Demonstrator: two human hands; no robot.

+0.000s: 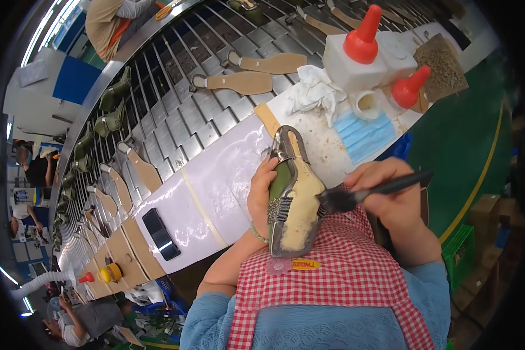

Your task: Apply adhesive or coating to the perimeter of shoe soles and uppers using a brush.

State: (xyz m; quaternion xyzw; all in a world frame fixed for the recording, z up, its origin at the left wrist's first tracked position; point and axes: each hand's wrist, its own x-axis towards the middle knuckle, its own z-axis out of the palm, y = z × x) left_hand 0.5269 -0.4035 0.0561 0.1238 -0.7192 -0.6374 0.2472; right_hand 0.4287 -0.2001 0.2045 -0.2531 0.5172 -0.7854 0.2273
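Observation:
My left hand [260, 197] is wrapped round the side of a shoe upper on a last [285, 176], green and dark grey, its underside turned up. A cream-coloured coating covers much of that underside, and a narrow tan strip runs along the end farther from me. The shoe's near end is close to my red checked apron [309, 289]. In my right hand [394, 195] is a black-handled brush [356, 197], gripped between thumb and fingers. The dark brush head meets the right edge of the coated underside.
A white bottle with a red nozzle [363, 36], a small open container [367, 104], a blue face mask [361, 133] and crumpled tissue [316, 90] lie right of the shoe. A phone [161, 233] rests leftward. Tan insoles [239, 83] and green uppers [109, 122] sit on the slatted conveyor [198, 125].

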